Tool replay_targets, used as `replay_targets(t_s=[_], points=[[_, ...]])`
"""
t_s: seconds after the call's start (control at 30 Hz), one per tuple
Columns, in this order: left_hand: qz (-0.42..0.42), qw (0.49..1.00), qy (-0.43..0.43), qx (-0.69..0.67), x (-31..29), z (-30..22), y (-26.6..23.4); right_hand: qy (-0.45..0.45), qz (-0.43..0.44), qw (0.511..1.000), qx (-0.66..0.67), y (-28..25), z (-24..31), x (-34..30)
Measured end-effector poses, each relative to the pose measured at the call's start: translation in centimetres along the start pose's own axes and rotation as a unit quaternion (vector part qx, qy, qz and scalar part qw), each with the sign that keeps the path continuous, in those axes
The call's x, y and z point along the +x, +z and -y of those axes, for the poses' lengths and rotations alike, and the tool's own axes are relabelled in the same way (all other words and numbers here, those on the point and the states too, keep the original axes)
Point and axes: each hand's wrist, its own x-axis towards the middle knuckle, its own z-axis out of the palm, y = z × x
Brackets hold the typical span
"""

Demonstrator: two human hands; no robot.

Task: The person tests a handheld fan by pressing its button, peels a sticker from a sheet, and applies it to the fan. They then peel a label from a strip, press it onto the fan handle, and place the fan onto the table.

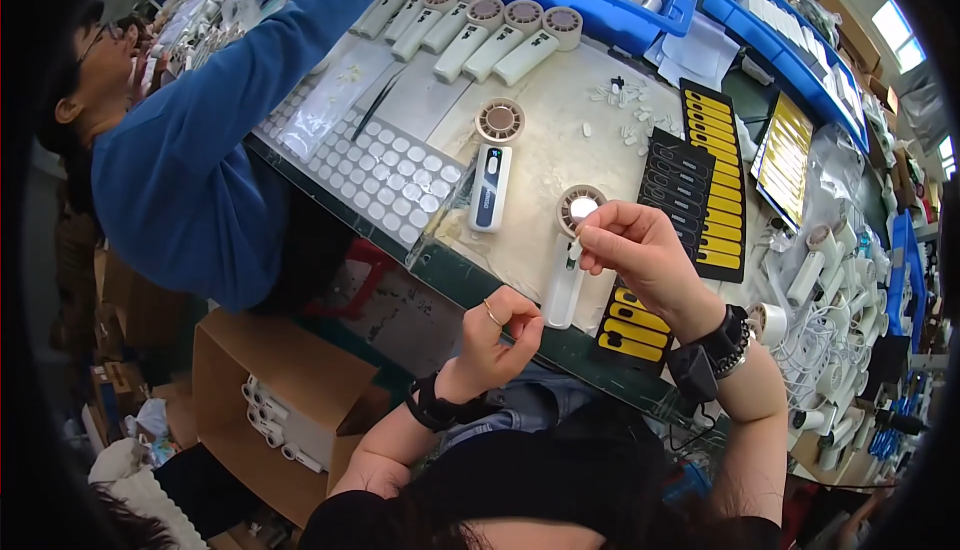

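Note:
A white handheld fan (562, 295) with a tan round head lies at the table's near edge, between my hands. My right hand (640, 253) is over its upper handle, thumb and forefinger pinching a small white piece (576, 249). Just left of the handle's lower end, my left hand (500, 335) is closed with curled fingers; whether anything is in it is hidden. Another fan (490, 190), with a dark front panel, lies to the left. Small white pieces (632, 130) are scattered farther back. Right of the fan lie black label sheets (676, 185) and yellow-slotted sheets (634, 332).
Several fans (495, 42) lie in a row before a blue bin (620, 15). A sheet of round clear stickers (385, 175) covers the table's left. A person in a blue sweater (215, 145) reaches across there. Below stands an open carton (240, 370); white cables (800, 335) pile up right.

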Motion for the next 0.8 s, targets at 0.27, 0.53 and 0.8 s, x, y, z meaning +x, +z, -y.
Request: replay_targets(t_s=[0.27, 0.53, 0.8], points=[[0.019, 0.998, -0.038, 0.041, 0.3, 1.0, 0.9, -0.077, -0.058, 0.959, -0.266, -3.0, -3.8, 0.9], [-0.002, 0.996, -0.049, 0.078, -0.1, 2.9, 2.1, -0.09, -0.074, 0.921, -0.372, -2.8, -5.0, 0.7], [-0.011, 0.996, -0.055, 0.063, -0.1, 3.2, 2.3, -0.095, -0.093, 0.916, -0.379, -2.7, -5.9, 0.9]])
